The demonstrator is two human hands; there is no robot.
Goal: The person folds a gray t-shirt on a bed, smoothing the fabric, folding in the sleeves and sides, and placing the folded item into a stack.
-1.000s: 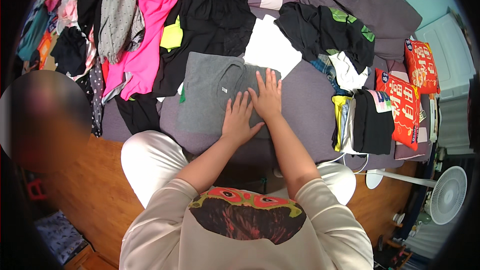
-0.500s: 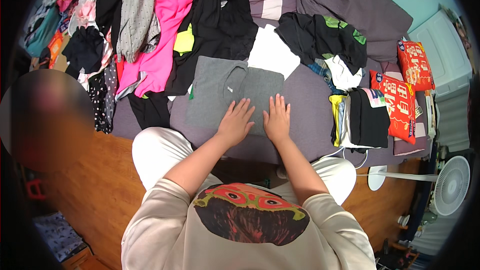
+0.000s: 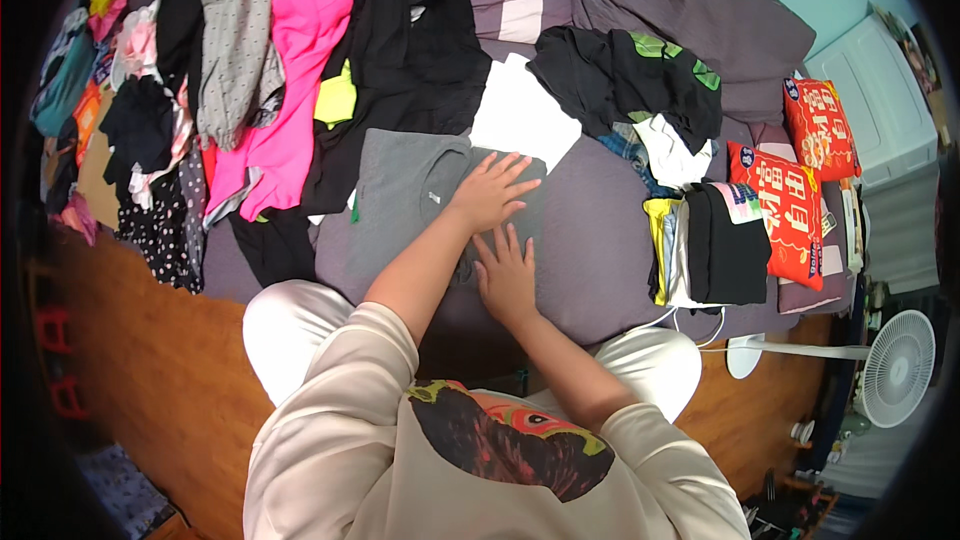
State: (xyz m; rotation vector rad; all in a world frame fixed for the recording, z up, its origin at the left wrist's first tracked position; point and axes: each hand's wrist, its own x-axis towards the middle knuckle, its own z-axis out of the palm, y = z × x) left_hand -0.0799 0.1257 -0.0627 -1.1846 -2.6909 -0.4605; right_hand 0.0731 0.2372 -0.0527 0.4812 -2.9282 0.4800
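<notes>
A grey T-shirt [image 3: 395, 185] lies partly folded on the sofa seat in front of me, its neckline showing near the middle. My left hand [image 3: 492, 192] rests flat on the right part of the shirt with its fingers spread, its forearm crossing over the grey cloth. Just nearer to me, my right hand [image 3: 508, 275] is also open, palm down on the shirt's near right part. Beyond the shirt lies a white piece of cloth [image 3: 522, 112], partly under its far edge.
Black [image 3: 425, 50] and bright pink clothes [image 3: 305, 30] spread over the left side. At the right stand a folded stack of clothes [image 3: 728, 250], a dark crumpled garment [image 3: 620, 80] and red printed cushions [image 3: 785, 210]. A white fan [image 3: 897, 365] stands right of the sofa [image 3: 590, 240].
My left hand has slid right and farther across the shirt. My right hand has moved left and nearer to me. The shirt's right side is now narrower.
</notes>
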